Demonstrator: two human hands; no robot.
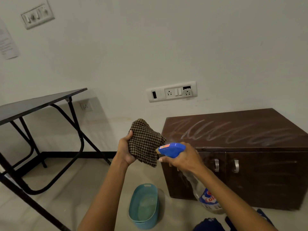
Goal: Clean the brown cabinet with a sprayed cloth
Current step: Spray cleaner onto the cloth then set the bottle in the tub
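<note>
I judge the job to be at its start: the cabinet (233, 147) sits against the wall on the floor, low and to my right, and its top carries a long pale scribble from end to end, untouched as far as I can see. No wiped patch shows on the top or on the two doors with their metal handles (216, 165). So the step in hand is wetting the cloth (145, 142); the whole wipe is left to do. My left hand (125, 150) is raised in front of me, palm turned toward the right, closed around the bunched checked cloth with the thumb over its upper edge, the cloth standing up out of the grip and hanging a little below it. It is held just left of the cabinet's near corner, not touching it. My right hand (183, 160) comes in from the right with the forearm angled up, wrapped round the neck of the spray bottle (172, 149), a finger apparently at the trigger; the blue head points left with its nozzle right beside the cloth, and the clear body hangs down under the wrist. Whether spray is coming out I cannot tell. A teal tub (144, 205) stands on the floor below my arms, and a black bench (33, 102) is off to the left.
</note>
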